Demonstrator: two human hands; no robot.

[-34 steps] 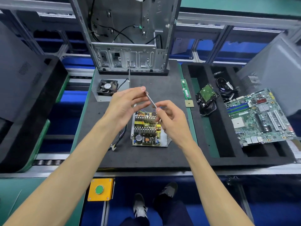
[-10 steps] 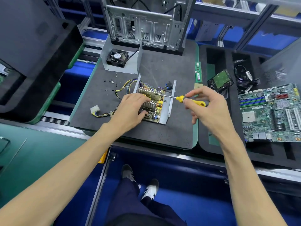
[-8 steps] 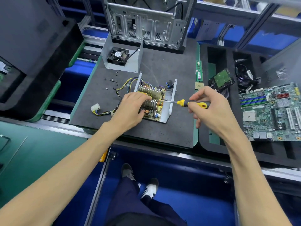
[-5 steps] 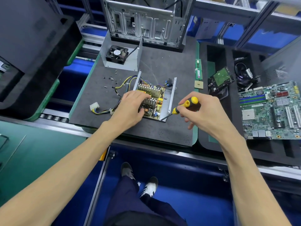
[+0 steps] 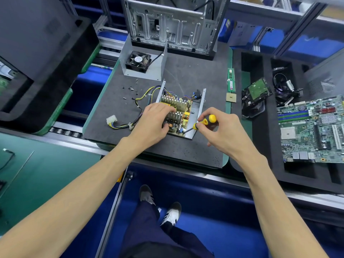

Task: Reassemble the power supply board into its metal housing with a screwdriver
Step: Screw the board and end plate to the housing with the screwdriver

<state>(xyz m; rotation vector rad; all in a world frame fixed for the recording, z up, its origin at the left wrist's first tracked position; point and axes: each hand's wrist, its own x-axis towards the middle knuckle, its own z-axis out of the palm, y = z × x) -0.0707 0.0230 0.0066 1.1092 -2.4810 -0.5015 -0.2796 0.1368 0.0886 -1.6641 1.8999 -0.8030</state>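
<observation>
the power supply board [image 5: 179,112] sits inside its open metal housing [image 5: 197,116] on the dark foam mat [image 5: 186,79] of the worktop, near the mat's front edge. the left hand [image 5: 155,122] lies on the board's near left part, fingers curled over the components and gripping them (how firmly, i cannot tell). the right hand [image 5: 222,130] pinches the yellow and black screwdriver [image 5: 202,123] by its handle between thumb and fingertips; the shaft slants down and left, its tip at the board's front right corner by the housing wall. a bundle of yellow and black wires [image 5: 141,101] trails left from the housing to a white connector [image 5: 111,120]. small dark screws [image 5: 131,89] lie scattered on the mat behind the wires. a cover plate with a fan [image 5: 138,61] stands further back, a motherboard [image 5: 312,127] well apart to the right.
</observation>
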